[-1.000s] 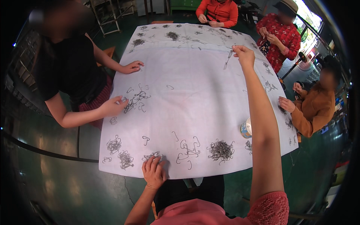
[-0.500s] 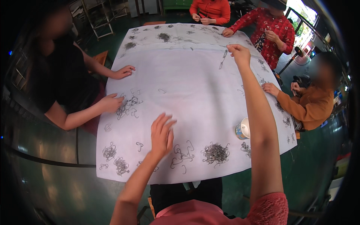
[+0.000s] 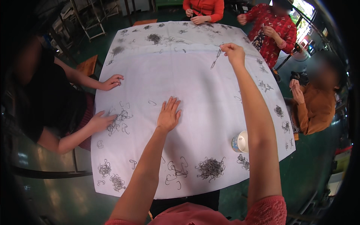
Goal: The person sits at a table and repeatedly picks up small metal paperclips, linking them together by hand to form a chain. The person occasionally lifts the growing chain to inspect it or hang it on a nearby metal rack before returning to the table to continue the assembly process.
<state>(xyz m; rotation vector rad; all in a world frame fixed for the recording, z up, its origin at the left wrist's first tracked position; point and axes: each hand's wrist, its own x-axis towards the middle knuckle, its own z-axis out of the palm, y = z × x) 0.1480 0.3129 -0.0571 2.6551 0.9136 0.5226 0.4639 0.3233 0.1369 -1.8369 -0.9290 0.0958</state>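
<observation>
Over the far right part of the white-covered table [image 3: 195,86], my right hand [image 3: 234,53] pinches one end of a short chain of metal wire hooks [image 3: 215,59], which hangs slanting down to the left. My left hand [image 3: 169,115] is stretched out, palm down, at or just over the cover near the middle, holding nothing. A single wire hook [image 3: 152,102] lies just left of its fingers. Closer to me are a dense pile of wire hooks [image 3: 211,168] and a looser scatter of hooks [image 3: 177,173].
A paper cup [image 3: 240,142] stands beside my right forearm. At the left, another person's hand [image 3: 102,121] touches a heap of hooks [image 3: 120,120]. Several people sit around the table, some with small things in their hands. More hook piles [image 3: 153,38] lie along the edges.
My left hand has reached forward and flattened toward the table's middle. My right hand keeps the chain raised, nearly in place. The person at the right has lifted a hand off the table.
</observation>
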